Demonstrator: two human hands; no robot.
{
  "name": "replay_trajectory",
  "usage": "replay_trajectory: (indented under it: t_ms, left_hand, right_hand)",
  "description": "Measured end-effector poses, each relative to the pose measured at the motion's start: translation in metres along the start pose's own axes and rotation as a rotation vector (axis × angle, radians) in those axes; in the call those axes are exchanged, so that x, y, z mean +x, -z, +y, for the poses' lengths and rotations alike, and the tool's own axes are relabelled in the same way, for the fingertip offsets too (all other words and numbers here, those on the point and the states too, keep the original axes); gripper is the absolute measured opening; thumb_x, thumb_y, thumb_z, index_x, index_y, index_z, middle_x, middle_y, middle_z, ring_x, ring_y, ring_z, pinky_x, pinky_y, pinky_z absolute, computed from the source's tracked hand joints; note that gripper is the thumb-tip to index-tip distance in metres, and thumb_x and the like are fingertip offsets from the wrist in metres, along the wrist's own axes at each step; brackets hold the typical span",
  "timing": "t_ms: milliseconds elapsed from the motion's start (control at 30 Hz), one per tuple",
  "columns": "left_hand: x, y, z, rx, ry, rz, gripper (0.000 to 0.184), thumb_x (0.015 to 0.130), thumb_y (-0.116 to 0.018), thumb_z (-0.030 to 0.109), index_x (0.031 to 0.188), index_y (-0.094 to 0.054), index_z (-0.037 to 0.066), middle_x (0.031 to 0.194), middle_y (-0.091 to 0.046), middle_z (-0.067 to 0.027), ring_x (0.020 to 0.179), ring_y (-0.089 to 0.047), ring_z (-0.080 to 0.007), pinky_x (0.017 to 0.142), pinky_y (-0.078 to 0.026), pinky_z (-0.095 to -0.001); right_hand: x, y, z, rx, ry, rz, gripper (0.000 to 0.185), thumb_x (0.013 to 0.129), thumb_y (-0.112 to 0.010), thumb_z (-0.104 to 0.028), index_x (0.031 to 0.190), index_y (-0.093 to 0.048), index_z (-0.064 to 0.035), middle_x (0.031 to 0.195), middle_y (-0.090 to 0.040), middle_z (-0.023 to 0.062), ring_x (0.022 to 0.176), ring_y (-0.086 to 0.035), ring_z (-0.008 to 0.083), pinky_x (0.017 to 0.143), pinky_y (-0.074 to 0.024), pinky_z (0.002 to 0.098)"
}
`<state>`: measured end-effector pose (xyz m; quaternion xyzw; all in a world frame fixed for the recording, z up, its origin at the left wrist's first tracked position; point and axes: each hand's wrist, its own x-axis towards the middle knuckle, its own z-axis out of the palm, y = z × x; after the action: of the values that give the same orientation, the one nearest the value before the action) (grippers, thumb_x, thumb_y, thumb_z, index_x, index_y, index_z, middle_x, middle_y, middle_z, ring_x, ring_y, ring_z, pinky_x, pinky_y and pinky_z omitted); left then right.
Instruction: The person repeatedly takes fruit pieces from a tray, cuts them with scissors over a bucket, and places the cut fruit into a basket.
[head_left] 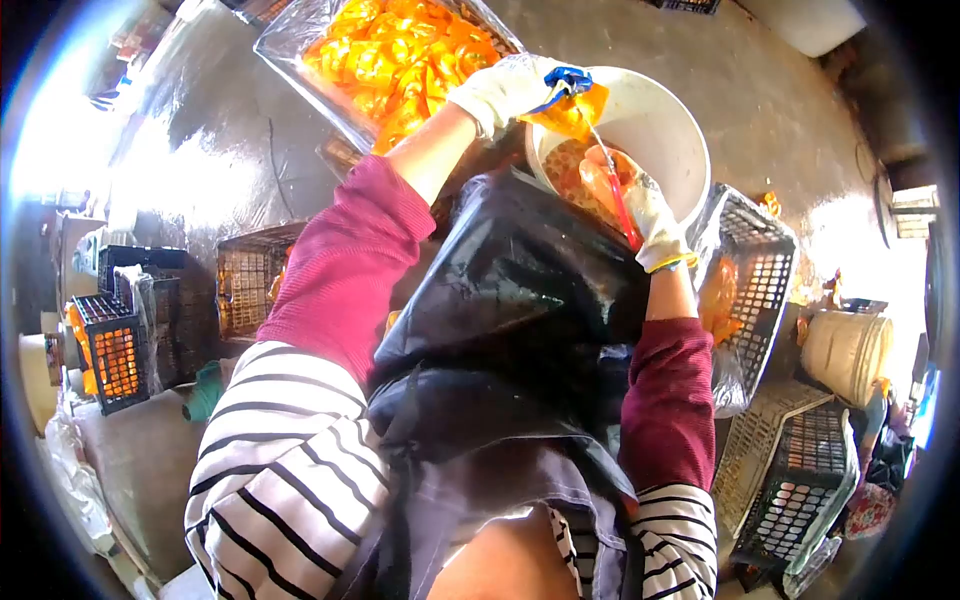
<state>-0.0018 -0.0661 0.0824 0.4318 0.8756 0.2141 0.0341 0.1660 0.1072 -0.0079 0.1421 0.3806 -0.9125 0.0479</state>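
My left hand (520, 92), in a white glove with blue fingertips, is closed on an orange piece (572, 112) at the near-left rim of a white bucket (660, 110). My right hand (650, 215), also gloved, grips a red-handled tool (622, 205) whose thin metal end reaches up to the orange piece. Beside the right hand, inside the bucket, is a pinkish-orange rounded piece (600, 172). Brownish, wet-looking contents (567, 165) lie at the bucket's bottom. A plastic-lined crate (300, 60) full of glossy orange pieces (400, 55) stands beyond my left forearm.
A dark apron (500, 290) covers my lap. Black crates stand at the right (765, 270), the lower right (805, 480) and the left (240, 285). A pale tub (845, 350) is at the far right. The concrete floor (790, 120) looks wet in places.
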Motion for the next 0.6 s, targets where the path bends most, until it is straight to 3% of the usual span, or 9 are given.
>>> replay_trajectory:
  t_ms: [100,200,233,300,367,400,433,533,600]
  left_hand:
    - [0.016,-0.015,-0.017,0.008,-0.065,-0.07,0.031,0.094,-0.046,0.035,0.117,-0.062,0.022,0.11,-0.065,-0.0094,0.1,-0.062,-0.0289,0.088,-0.048,-0.0345]
    - [0.02,-0.021,-0.018,-0.071,-0.058,-0.057,0.031,0.094,-0.046,0.032,0.117,-0.062,0.018,0.111,-0.065,-0.009,0.101,-0.062,-0.0271,0.091,-0.048,-0.0332]
    - [0.023,-0.028,-0.022,-0.104,-0.078,-0.026,0.031,0.094,-0.046,0.031,0.116,-0.062,0.017,0.111,-0.065,-0.0089,0.101,-0.062,-0.0265,0.091,-0.048,-0.0329]
    - [0.021,-0.035,-0.025,-0.469,-0.035,0.042,0.035,0.094,-0.049,0.031,0.117,-0.06,0.007,0.112,-0.064,-0.0116,0.103,-0.061,-0.0247,0.094,-0.047,-0.0322]
    - [0.009,-0.038,0.012,-1.777,0.369,0.187,0.041,0.093,-0.052,0.036,0.117,-0.058,0.003,0.112,-0.063,-0.0144,0.104,-0.06,-0.0278,0.095,-0.047,-0.0364]
    - [0.002,-0.032,0.021,-2.077,0.243,0.025,0.046,0.091,-0.055,0.038,0.119,-0.054,0.002,0.112,-0.061,-0.0157,0.105,-0.059,-0.0302,0.095,-0.048,-0.0403]
    - [0.017,-0.052,0.012,-1.97,0.185,0.132,0.046,0.091,-0.056,0.037,0.12,-0.053,0.002,0.113,-0.061,-0.0147,0.105,-0.059,-0.0288,0.094,-0.049,-0.0411]
    - [0.015,-0.077,0.025,-1.914,0.414,0.099,0.044,0.091,-0.058,0.031,0.122,-0.051,0.001,0.118,-0.059,-0.0121,0.108,-0.058,-0.0256,0.094,-0.049,-0.0371]
    - [0.011,-0.077,0.029,-1.964,0.353,0.108,0.044,0.09,-0.06,0.029,0.122,-0.05,0.001,0.118,-0.058,-0.0125,0.109,-0.057,-0.0249,0.095,-0.048,-0.0355]
  right_hand:
    - [0.014,0.02,0.01,0.103,-0.071,-0.011,0.032,0.096,-0.046,-0.012,0.125,-0.05,0.0011,0.12,-0.057,0.0126,0.106,-0.055,0.0205,0.095,-0.0434,0.0257]
    - [-0.015,-0.023,-0.017,-0.533,-0.036,0.239,0.038,0.091,-0.058,-0.03,0.115,-0.058,-0.0008,0.09,-0.066,0.0139,0.071,-0.062,0.0186,0.066,-0.0526,0.0234]
    - [-0.014,-0.022,-0.016,-0.649,-0.02,0.25,0.041,0.09,-0.06,-0.034,0.116,-0.058,-0.0018,0.085,-0.066,0.0127,0.066,-0.061,0.0177,0.061,-0.0506,0.0229]
    - [-0.009,-0.02,-0.019,-0.89,0.014,0.269,0.048,0.086,-0.063,-0.041,0.117,-0.058,-0.0039,0.075,-0.066,0.0103,0.055,-0.058,0.0159,0.052,-0.0465,0.0218]
    - [-0.016,-0.028,-0.022,-0.687,0.034,0.338,0.047,0.085,-0.063,-0.045,0.111,-0.061,-0.0061,0.067,-0.064,0.0057,0.05,-0.055,0.0114,0.048,-0.0426,0.0218]
    - [-0.013,-0.019,-0.021,-0.638,0.075,0.335,0.046,0.085,-0.063,-0.045,0.109,-0.061,-0.0059,0.067,-0.064,0.0056,0.049,-0.054,0.0107,0.047,-0.0421,0.0218]
    - [-0.011,-0.018,-0.024,-0.592,0.118,0.329,0.045,0.085,-0.064,-0.045,0.107,-0.062,-0.0057,0.067,-0.064,0.0054,0.049,-0.054,0.01,0.047,-0.0416,0.0219]
    - [-0.012,-0.019,-0.029,-0.699,0.068,0.415,0.039,0.088,-0.06,-0.042,0.102,-0.063,-0.0057,0.066,-0.061,0.0034,0.05,-0.052,0.0082,0.049,-0.0403,0.0212]
    - [-0.015,-0.02,-0.028,-0.734,0.111,0.452,0.037,0.089,-0.058,-0.04,0.102,-0.064,-0.0053,0.065,-0.06,0.0022,0.051,-0.051,0.0079,0.052,-0.0402,0.0211]
